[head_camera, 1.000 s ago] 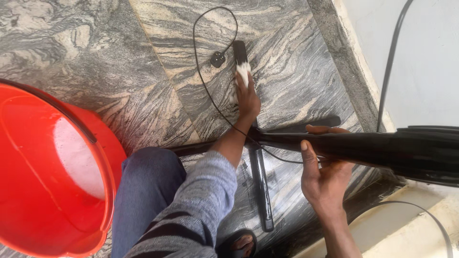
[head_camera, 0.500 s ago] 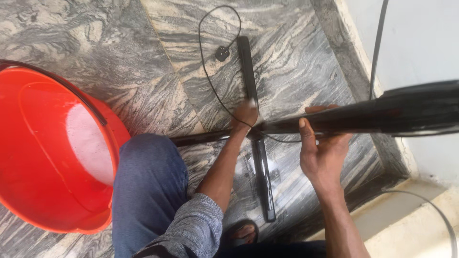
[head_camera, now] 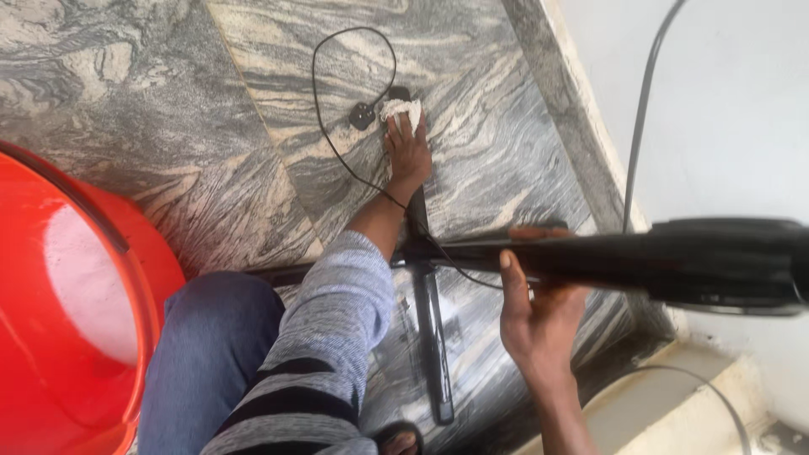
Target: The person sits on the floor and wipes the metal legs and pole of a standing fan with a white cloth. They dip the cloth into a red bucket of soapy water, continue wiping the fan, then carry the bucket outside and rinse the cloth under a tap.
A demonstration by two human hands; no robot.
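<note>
Head view, looking down on a floor [head_camera: 211, 126] of polished grey stone veined in cream and black; a darker stone border strip [head_camera: 573, 143] runs along the right, where the floor meets a pale wall [head_camera: 725, 109]; at the near right a cream step [head_camera: 666, 396] rises.

A black stand pole [head_camera: 674, 263] lies tilted across the right of the scene, thicker toward the right edge; it joins a cross-shaped black base whose long bar [head_camera: 430, 337] runs from near to far on the floor. The right hand [head_camera: 535, 316] is wrapped round the pole from beneath, thumb up along its near side (a closed grip). The left hand [head_camera: 408, 152], reaching far from a grey sleeve [head_camera: 329, 354] with dark stripes, presses a white cloth [head_camera: 401, 110] onto the far end of the long bar; the fingers are curled over the cloth, holding it.

A thin black cable [head_camera: 324, 135] loops on the floor at the far end and ends in a black plug [head_camera: 362, 115], just beside the cloth to its left; a grey cable [head_camera: 640, 109] hangs down the wall.

At the left edge stands a red bucket [head_camera: 50, 337] holding foamy water; beside it is a knee in blue denim [head_camera: 202, 362]; a sandalled foot [head_camera: 396, 438] shows at the near edge.
</note>
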